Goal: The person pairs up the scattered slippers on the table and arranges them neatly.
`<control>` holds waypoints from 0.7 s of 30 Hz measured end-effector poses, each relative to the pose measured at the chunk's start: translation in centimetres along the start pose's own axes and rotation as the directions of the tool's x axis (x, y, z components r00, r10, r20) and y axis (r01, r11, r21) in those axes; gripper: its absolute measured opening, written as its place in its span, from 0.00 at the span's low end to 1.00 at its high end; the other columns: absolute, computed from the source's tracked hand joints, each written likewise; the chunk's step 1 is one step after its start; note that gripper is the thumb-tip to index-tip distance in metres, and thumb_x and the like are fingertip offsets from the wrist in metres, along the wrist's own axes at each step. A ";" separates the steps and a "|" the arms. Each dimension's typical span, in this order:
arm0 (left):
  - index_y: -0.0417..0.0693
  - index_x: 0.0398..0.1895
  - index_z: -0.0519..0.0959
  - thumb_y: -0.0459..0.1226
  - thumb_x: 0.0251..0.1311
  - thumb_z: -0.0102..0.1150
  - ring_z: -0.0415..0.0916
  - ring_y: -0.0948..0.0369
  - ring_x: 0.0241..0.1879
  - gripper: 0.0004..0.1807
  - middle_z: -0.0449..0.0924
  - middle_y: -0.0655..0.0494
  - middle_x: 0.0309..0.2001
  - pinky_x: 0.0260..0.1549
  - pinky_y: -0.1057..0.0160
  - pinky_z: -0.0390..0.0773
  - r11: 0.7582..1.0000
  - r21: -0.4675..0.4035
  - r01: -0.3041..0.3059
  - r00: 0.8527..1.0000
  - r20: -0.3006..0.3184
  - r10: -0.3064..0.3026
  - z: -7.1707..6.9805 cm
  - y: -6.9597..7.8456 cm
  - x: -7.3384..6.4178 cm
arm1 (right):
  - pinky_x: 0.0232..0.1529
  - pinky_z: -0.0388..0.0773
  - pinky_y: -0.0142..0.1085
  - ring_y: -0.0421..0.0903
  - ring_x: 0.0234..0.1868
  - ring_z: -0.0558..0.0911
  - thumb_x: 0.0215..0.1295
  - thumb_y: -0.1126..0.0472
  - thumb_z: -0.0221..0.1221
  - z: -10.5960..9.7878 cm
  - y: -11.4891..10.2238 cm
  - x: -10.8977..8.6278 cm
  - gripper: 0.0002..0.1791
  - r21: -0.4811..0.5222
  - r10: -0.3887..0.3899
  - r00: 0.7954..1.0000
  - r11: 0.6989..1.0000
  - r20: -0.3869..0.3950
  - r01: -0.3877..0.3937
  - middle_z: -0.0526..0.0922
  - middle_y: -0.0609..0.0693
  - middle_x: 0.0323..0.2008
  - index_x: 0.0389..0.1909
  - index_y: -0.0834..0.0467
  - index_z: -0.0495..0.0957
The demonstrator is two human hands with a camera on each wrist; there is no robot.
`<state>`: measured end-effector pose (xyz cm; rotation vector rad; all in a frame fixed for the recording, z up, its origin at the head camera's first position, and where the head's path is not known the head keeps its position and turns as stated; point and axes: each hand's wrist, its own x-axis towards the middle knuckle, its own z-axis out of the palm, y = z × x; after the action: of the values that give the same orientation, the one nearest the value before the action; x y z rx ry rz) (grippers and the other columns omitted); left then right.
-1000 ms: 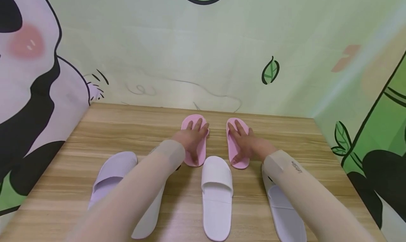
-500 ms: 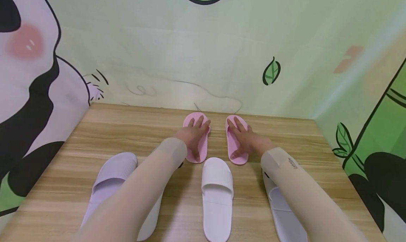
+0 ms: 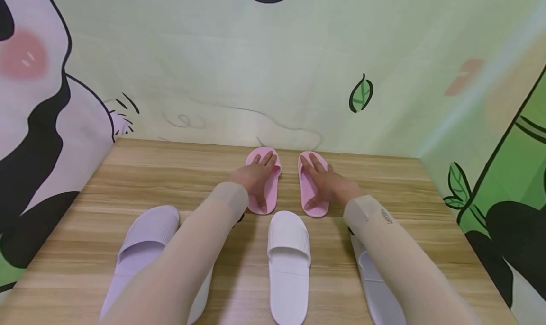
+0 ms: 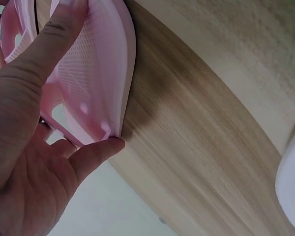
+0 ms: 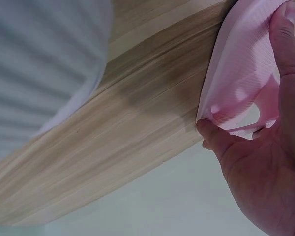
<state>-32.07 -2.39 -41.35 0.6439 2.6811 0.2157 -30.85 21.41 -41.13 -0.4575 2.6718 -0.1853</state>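
Two small pink slippers stand side by side at the far edge of the wooden surface, toes towards the wall. My left hand (image 3: 255, 176) lies over the left pink slipper (image 3: 272, 192), fingers straight and spread across its front. Its thumb presses on the insole near the heel, and a fingertip meets the slipper's edge in the left wrist view (image 4: 120, 142). My right hand (image 3: 326, 183) rests likewise on the right pink slipper (image 3: 308, 192), thumb towards the heel, fingers stretched over the strap. The hands hide much of both straps.
A white slipper (image 3: 288, 268) stands in the middle, nearer to me. A lavender slipper (image 3: 149, 235) lies at left, and another slipper (image 3: 200, 296) is mostly under my left arm. My right forearm partly covers a pale slipper (image 3: 379, 287). The printed wall (image 3: 277, 88) bounds the back.
Both hands have slid the pink slippers forward, so their toes now reach the wall's foot. The right slipper has also come closer to the left one. The view has shifted slightly.
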 end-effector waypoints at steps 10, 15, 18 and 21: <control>0.49 0.86 0.36 0.49 0.33 0.90 0.37 0.45 0.85 0.82 0.32 0.53 0.86 0.79 0.47 0.58 1.000 -0.026 0.004 0.999 -0.036 -0.005 -0.2 -0.1 0.1 | 0.74 0.57 0.70 0.79 0.79 0.41 0.51 0.41 0.77 0.3 0.1 0.9 0.77 0.003 -0.021 0.999 1.000 -0.027 0.021 0.23 0.56 0.84 0.84 0.46 0.26; 0.48 0.85 0.38 0.49 0.33 0.90 0.37 0.45 0.85 0.82 0.34 0.52 0.86 0.79 0.47 0.58 1.000 -0.022 -0.005 0.998 -0.059 0.004 0.0 0.0 0.0 | 0.76 0.54 0.68 0.78 0.79 0.40 0.50 0.42 0.78 0.3 0.0 1.1 0.78 0.011 -0.036 0.999 0.999 -0.032 0.036 0.24 0.56 0.84 0.84 0.47 0.27; 0.48 0.85 0.38 0.49 0.33 0.90 0.38 0.45 0.84 0.82 0.35 0.52 0.86 0.79 0.47 0.58 1.000 -0.008 -0.006 0.998 -0.066 0.005 0.1 0.0 0.0 | 0.77 0.53 0.67 0.78 0.79 0.41 0.49 0.42 0.79 0.3 -0.2 1.3 0.78 0.005 -0.052 0.998 0.999 -0.038 0.052 0.24 0.57 0.84 0.84 0.48 0.27; 0.48 0.85 0.38 0.50 0.32 0.90 0.38 0.45 0.84 0.82 0.34 0.52 0.86 0.79 0.48 0.58 1.000 -0.002 0.001 0.998 -0.069 -0.001 0.2 0.1 0.1 | 0.78 0.51 0.66 0.78 0.80 0.41 0.50 0.43 0.79 0.4 -0.2 1.4 0.78 0.001 -0.064 0.997 0.998 -0.042 0.064 0.25 0.58 0.84 0.84 0.49 0.27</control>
<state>-32.00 -2.23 -41.47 0.6459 2.7469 0.2447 -31.86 20.72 -41.99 -0.5442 2.6997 -0.2193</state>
